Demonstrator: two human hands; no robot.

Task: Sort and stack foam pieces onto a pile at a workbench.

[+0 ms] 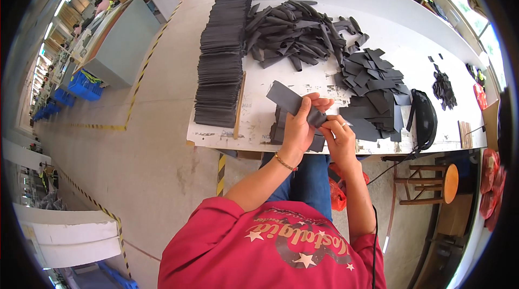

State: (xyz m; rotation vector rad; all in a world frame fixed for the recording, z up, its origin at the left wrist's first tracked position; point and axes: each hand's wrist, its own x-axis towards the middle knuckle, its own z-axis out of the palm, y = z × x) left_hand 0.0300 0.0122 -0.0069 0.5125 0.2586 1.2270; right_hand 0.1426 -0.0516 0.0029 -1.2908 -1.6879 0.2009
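Over the near edge of the white table, both my hands work on one flat black strip of cloth-like material. My left hand grips it with the thumb on top, its long end jutting out to the far left. At the other end, where the strip bends over, my right hand pinches it between thumb and fingers. Below my hands lie more black pieces, partly hidden by them. Just right of my hands, flat black pieces lie in loose overlapping piles. Beyond is a heap of curled black pieces.
A tall row of stacked black strips lines the table's left side, beside a thin wooden stick. At right are a black pouch and a small dark bundle. A wooden stool and red bag sit below the table.
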